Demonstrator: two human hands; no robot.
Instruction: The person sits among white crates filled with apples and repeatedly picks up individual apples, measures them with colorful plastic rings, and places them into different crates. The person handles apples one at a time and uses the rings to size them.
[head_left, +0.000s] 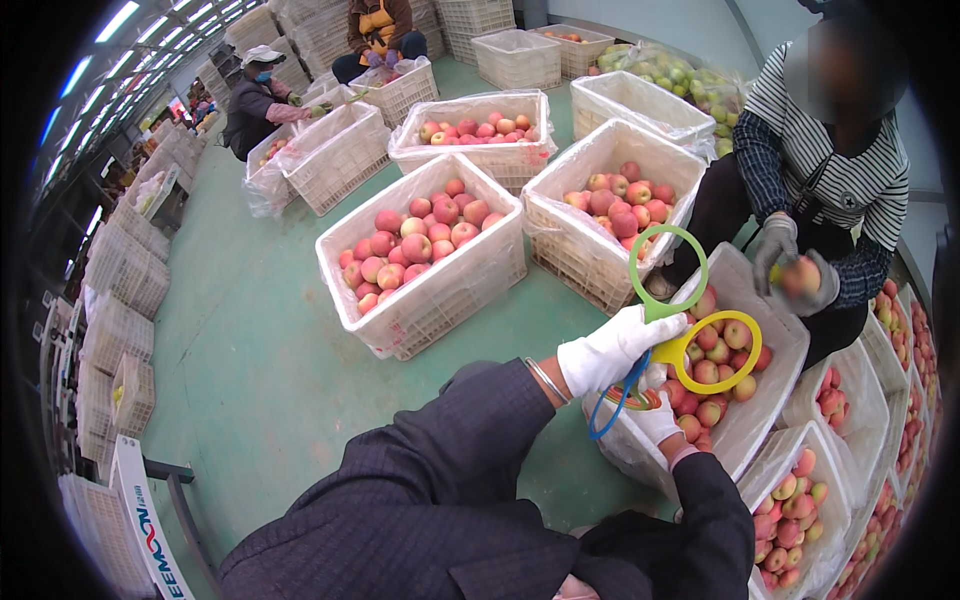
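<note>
White gloves cover both hands. My left hand (622, 346) grips the handles of fruit-sizing rings, with a green ring (636, 279) pointing up and a yellow ring (756, 352) reaching over the apples. A blue loop (595, 420) hangs below that hand. Just beneath, my right hand (658, 417) is at a stack of orange, red and green rings (634, 399), its fingers partly hidden. Both hands are over the near end of a lined crate (776, 375) of red and yellowish apples (707, 414).
Facing me, a person in grey gloves (776, 244) holds an apple (799, 276). Lined apple crates stand ahead (420, 337) and beyond (577, 277), with more at the lower right (840, 457). Other people squat farther back. A metal frame (135, 487) stands at the lower left.
</note>
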